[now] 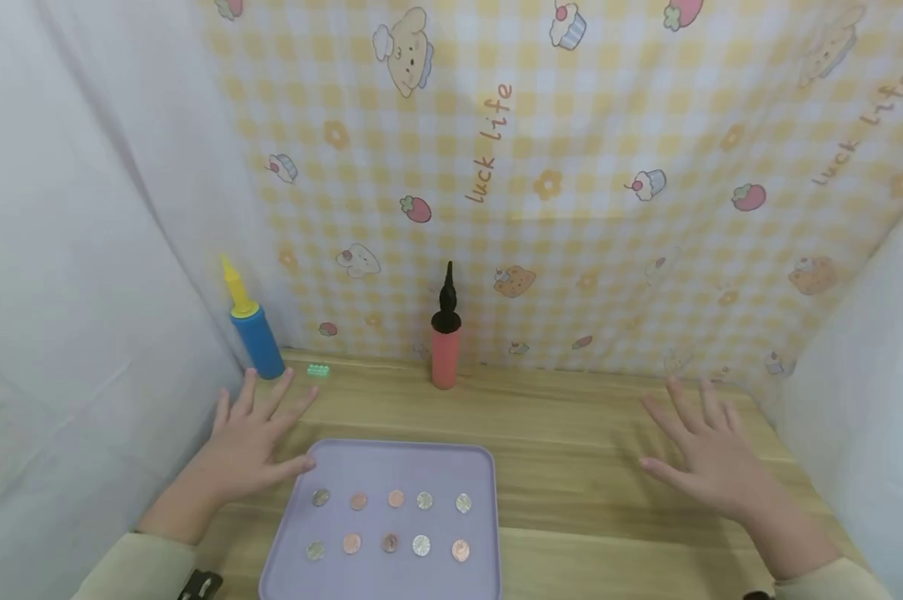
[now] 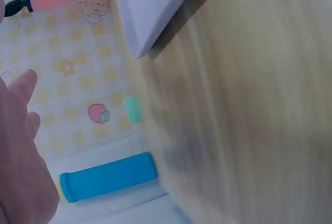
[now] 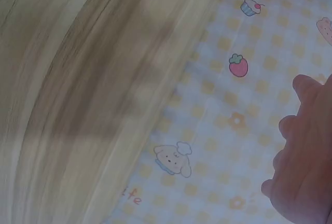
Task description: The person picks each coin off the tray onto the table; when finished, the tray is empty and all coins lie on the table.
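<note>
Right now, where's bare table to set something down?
Widest: the table between tray and right hand; a smaller patch lies between tray and red pump. Crowded: back left, around blue pump, green block and left hand.

I get a bright, even head view under diffuse light whose source I can't make out. Right of the tray (image 1: 402, 462), a faint soft shadow falls on the worktop (image 1: 571, 467) near the right grip (image 1: 710, 458). Beyond the tray, the checked cloth (image 1: 549, 125) looks slightly washed out; on it, the coins (image 1: 425, 501) are too soft for me to read. My wrist views are dimmer: the left smears the wood grain and bows the worktop's edge, the right carries a broad brown shadow
</note>
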The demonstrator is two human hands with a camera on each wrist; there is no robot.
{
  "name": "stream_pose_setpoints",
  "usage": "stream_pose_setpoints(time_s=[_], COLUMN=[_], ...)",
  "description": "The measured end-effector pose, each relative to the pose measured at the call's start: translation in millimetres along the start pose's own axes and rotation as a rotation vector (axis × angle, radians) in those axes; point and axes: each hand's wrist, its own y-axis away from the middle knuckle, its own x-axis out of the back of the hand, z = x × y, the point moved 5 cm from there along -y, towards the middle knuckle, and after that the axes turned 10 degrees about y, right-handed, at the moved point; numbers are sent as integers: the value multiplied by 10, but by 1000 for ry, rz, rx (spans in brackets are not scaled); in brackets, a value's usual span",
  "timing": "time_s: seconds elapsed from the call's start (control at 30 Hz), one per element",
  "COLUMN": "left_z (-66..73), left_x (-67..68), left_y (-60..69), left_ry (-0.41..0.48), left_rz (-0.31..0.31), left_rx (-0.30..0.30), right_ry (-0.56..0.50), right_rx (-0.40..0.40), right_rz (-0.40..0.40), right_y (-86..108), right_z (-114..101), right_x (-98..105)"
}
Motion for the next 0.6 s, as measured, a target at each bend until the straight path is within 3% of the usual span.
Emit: stream_pose_setpoints(time_s=[0.13, 0.3, 0.4, 0.5, 0.6], left_z=[-86, -195, -221, -229, -233], left_x=[-165, -448, -574, -650, -692], left_y=[28, 95, 163, 239, 336], left_ry=[123, 349, 414, 445, 464], left_rz=[-17, -130, -166, -147, -88], left_rx=[44, 258, 352, 361, 333], right_ry=[7, -12, -67, -107, -148], right_rx=[4, -6, -3, 9, 49], right_rz=[-17, -79, -86, -65, -33], right_y=[-24, -30, -39, -71, -119], right_z=[-115, -321, -462, -619, -782], right_x=[-48, -239, -374, -488, -585])
